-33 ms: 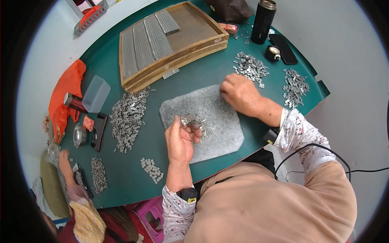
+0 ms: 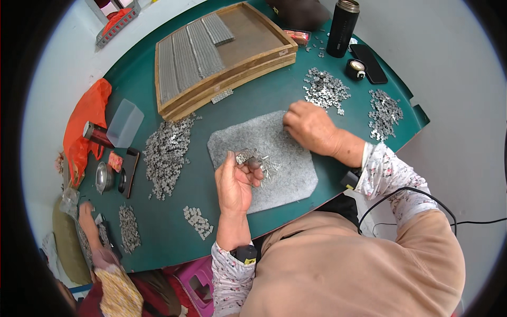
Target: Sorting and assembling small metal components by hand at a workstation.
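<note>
Two hands at work over a grey felt pad (image 2: 274, 137) near the counter's (image 2: 253, 100) near edge. Left hand (image 2: 236, 182) raised above the pad's near-left part, grip clenched on a short strip of metal clips (image 2: 245, 156) pinched between thumb and fingertips. Right hand (image 2: 311, 127) palm-down on the pad's far-right corner, fingers curled onto the felt; grip not readable, cannot tell whether anything is held. Loose pins (image 2: 269, 165) scattered on the pad just beside the left hand.

Several heaps of small metal parts around: a large pile (image 2: 166, 148) left of the pad, a pile (image 2: 326, 90) just beyond the right hand, another (image 2: 384, 112) at the right edge, a small cluster (image 2: 198, 221) near the front edge. Wooden tray (image 2: 248, 31) at the far edge, rows of finished strips (image 2: 190, 55) laid in its left half. Black flask (image 2: 342, 27) and phone (image 2: 369, 63) at the far-right corner. Orange bag (image 2: 87, 119) and clear box (image 2: 125, 122) at the left edge. Another person's hand (image 2: 87, 216) at the near-left corner.
</note>
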Motion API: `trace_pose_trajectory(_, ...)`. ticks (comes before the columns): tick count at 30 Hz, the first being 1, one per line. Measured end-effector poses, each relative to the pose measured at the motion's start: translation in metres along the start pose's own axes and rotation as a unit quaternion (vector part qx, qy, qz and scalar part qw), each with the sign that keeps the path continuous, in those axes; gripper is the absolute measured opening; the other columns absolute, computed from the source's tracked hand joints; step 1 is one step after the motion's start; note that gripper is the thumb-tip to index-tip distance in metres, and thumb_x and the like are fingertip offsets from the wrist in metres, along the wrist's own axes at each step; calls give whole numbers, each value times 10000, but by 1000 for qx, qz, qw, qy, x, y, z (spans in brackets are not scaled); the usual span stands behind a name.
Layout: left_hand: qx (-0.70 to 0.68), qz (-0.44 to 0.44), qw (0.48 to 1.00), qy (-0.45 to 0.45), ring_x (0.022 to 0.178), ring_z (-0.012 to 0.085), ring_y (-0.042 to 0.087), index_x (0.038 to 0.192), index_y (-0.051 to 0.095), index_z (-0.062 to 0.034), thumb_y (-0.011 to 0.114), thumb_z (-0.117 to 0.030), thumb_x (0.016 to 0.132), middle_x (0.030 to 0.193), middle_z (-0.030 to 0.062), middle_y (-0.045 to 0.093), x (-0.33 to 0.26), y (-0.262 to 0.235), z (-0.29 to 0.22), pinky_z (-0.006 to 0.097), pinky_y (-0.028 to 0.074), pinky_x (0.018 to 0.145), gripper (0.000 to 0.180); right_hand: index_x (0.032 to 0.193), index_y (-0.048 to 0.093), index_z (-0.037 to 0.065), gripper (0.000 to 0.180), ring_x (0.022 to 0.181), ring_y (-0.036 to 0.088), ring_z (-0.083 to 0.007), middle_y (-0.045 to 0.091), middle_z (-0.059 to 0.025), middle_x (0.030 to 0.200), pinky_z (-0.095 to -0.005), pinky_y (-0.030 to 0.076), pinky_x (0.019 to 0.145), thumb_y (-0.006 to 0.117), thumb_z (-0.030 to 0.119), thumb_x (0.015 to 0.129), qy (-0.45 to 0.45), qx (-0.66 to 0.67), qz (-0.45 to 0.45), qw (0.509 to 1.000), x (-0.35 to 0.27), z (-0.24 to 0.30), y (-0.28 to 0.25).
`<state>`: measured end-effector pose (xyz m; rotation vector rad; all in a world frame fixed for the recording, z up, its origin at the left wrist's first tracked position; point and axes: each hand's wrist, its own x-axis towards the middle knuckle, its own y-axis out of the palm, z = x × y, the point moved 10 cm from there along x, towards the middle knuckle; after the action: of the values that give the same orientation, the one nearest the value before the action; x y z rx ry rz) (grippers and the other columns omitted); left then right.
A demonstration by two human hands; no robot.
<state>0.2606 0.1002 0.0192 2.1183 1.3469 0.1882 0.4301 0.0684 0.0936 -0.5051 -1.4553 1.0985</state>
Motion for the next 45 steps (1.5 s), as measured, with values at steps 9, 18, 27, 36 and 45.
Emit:
trace_pose_trajectory(9,9,-23,1000,5,521,167,606,920,606,14,575,-187,960,708,107,625,-1,-5,0,240,422,410,208,890,696,44,111,837,622,-331,619,-129,855,-416,520,722,647,107,813,158,134,44,977,-11,-36,-2)
trace_pose_trajectory(18,103,-18,993,60,474,130,585,903,672,21,667,-69,882,660,65,627,-4,1,-7,210,395,388,92,913,649,27,152,887,595,-317,589,-116,898,-409,505,746,672,50,765,78,63,95,990,-6,1,25)
trace_pose_trajectory(27,120,-32,990,73,479,126,589,923,683,28,659,-57,880,662,71,637,-5,1,-8,206,402,395,98,892,589,26,157,888,589,-330,574,-118,906,-419,495,737,651,19,747,93,144,87,981,-5,2,18)
trace_pose_trajectory(36,109,-31,991,72,481,104,574,925,681,11,655,-62,889,654,52,625,-6,-1,-8,194,394,408,86,862,644,34,142,881,577,-323,574,-136,884,-407,492,748,652,31,720,88,127,45,987,-20,0,-1)
trace_pose_trajectory(45,201,-3,975,97,490,99,564,929,655,3,647,-62,895,682,53,623,-6,11,-8,197,400,413,74,892,602,13,201,893,584,-329,578,-135,902,-410,497,764,705,95,740,84,45,74,993,-10,17,17)
